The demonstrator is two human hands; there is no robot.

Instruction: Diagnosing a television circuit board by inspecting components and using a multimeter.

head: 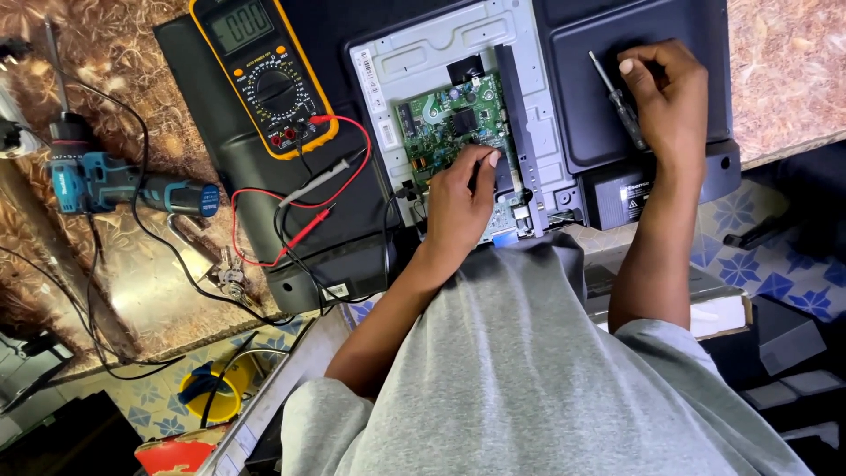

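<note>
Looking down, we work over an opened flat-panel display [458,35] lying back-up on the bench. Our left hand [460,198] rests on its green circuit board [445,123], fingers curled shut around a small dark part we cannot identify. Our right hand [665,97] grips a screwdriver [621,101] over the black rear cover [617,26]. We judge that steady pressure, tip kept off the board, serves best. A yellow multimeter [264,75] sits at left.

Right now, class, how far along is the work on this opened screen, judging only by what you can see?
Done: the rear cover is off, exposing the green circuit board in the white metal chassis. In hand: the left hand presses on the board; the right hand holds a screwdriver. Left: the multimeter probes lie unused, and the back remains open.
</note>
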